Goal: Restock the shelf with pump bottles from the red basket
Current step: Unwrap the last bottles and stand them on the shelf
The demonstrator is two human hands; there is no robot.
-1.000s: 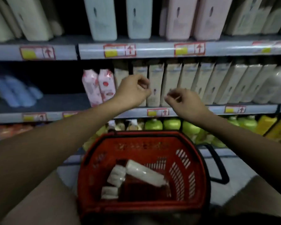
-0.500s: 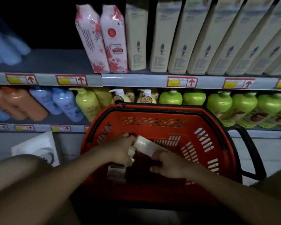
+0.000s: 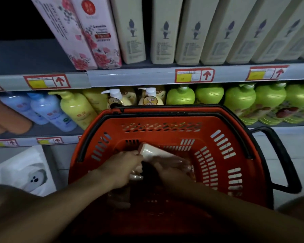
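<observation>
The red basket (image 3: 223, 148) with black handles stands in front of the shelves, and both my hands are down inside it. A cream pump bottle (image 3: 153, 152) lies tilted in the basket, its flat end raised toward the shelf. My right hand (image 3: 172, 172), blurred, curls round the lower body of that bottle. My left hand (image 3: 123, 168) has its fingers curled round a small white pump part (image 3: 136, 176), with its fingertips against the cream bottle's end. The dark basket bottom hides whatever else lies there.
Tall cream bottles (image 3: 162, 30) and pink floral bottles (image 3: 98, 32) fill the upper shelf (image 3: 130, 76). Below stand green (image 3: 239, 100), yellow (image 3: 75, 109) and blue (image 3: 49, 111) pump bottles. A white box (image 3: 25, 171) sits on the floor at left.
My hands dropped from the upper shelf into the basket and closed around the bottle and pump part. The view tilted down and moved closer to the basket.
</observation>
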